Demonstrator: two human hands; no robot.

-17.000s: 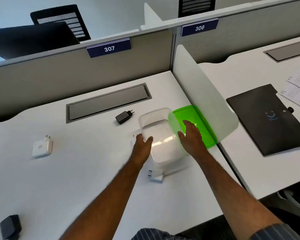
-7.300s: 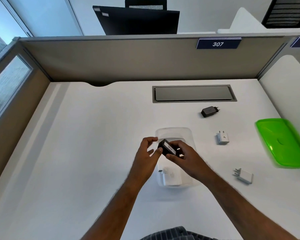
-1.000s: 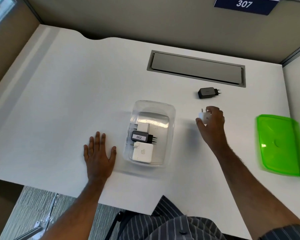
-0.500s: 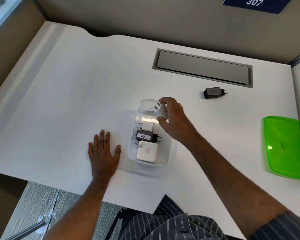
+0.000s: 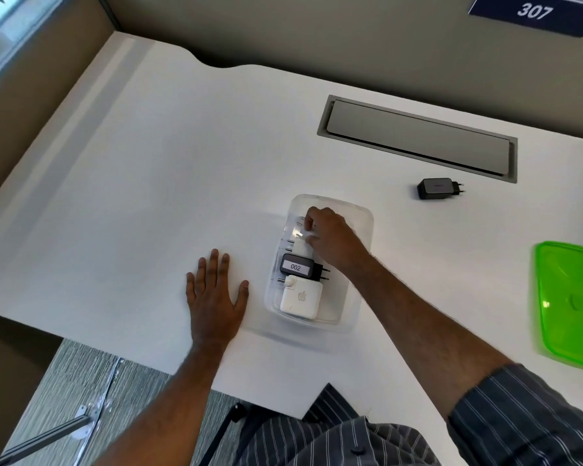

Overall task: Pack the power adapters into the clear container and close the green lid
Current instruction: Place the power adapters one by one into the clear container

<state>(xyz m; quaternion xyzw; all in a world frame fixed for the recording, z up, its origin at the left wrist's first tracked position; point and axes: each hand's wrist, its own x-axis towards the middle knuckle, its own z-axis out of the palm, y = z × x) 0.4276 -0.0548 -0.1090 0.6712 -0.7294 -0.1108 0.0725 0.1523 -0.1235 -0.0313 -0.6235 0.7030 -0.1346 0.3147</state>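
The clear container (image 5: 360, 230) stands mid-desk. Inside lie a large white adapter (image 5: 299, 299) at the near end and a black adapter labelled 002 (image 5: 297, 267) behind it. My right hand (image 5: 330, 235) reaches into the far end, fingers pinched on a small white adapter (image 5: 300, 236) that is mostly hidden under them. My left hand (image 5: 214, 294) lies flat on the desk just left of the container, fingers spread. Another black adapter (image 5: 438, 189) lies on the desk to the far right. The green lid (image 5: 572, 304) rests near the right edge.
A grey cable-tray flap (image 5: 418, 139) is set into the white desk (image 5: 148, 179) behind the container. Beige partition walls (image 5: 283, 31) close the back and left. The desk's front edge runs close to my body.
My right hand has carried the small white adapter from the desk on the right into the container's far end, lowering it among the others. My left hand has stayed flat.
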